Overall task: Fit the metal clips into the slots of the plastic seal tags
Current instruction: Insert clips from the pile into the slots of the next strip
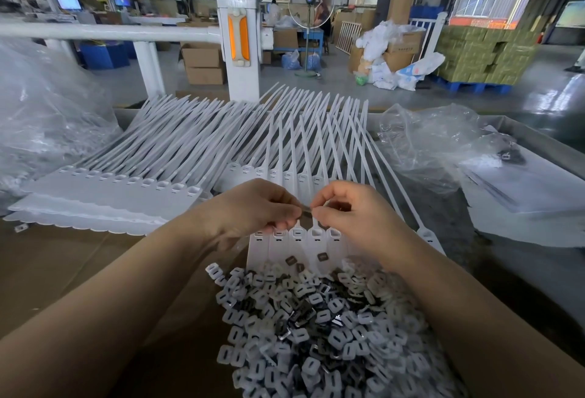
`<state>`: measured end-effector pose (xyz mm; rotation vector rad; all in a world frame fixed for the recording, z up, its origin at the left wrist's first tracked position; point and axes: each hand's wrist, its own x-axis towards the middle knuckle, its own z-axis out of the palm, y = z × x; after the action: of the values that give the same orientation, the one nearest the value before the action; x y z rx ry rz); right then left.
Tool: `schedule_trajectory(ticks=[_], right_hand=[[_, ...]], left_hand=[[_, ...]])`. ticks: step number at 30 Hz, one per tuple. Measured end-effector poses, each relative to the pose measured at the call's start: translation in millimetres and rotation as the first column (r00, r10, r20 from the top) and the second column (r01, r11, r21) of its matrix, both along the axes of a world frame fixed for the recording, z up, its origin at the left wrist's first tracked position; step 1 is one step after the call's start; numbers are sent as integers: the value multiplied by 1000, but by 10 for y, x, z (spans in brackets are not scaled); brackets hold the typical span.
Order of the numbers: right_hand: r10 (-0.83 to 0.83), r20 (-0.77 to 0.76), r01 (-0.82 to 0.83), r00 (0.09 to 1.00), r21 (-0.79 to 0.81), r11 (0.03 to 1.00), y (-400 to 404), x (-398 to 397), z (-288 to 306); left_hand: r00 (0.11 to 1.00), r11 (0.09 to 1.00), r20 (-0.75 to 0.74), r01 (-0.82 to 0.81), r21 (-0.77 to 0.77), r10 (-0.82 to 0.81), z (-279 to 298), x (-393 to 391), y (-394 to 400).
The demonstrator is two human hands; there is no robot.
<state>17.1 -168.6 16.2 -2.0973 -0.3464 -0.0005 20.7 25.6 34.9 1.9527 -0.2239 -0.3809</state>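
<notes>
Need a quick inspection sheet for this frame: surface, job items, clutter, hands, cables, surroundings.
Surface: brown cardboard sheet over the bench.
Job's things: strip of seal tags in front of the hands; clip pile nearest the camera, white and dark pieces mixed; three loose clips on the strip; stacked tag strips on the left; more tag strips fanned out behind.
Clutter: clear plastic bags on the right and far left.
Hands: left hand and right hand meet above the strip, both pinching a small dark clip.
Cables: nothing seen.
Surroundings: white railing post, cardboard boxes, standing fan, stacked cartons on a blue pallet.
</notes>
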Motion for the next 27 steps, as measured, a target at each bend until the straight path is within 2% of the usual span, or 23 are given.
schedule_trajectory(ticks=[8,16,22,27], right_hand=[[96,48,-97,994,39,994,17,-13,4],[78,81,-77,994,-21,997,32,-19,9],[63,51,-61,997,-45,997,29,-15,21],[66,26,-65,997,-35,997,25,-13,21]], left_hand=[[998,996,-57,-43,-84,38,17,1,-19],[998,990,-65,-12,-143,3,25,-2,-21],[999,1000,32,27,16,-27,31,4,-15],[995,998,95,24,59,-30,21,-13,-32]])
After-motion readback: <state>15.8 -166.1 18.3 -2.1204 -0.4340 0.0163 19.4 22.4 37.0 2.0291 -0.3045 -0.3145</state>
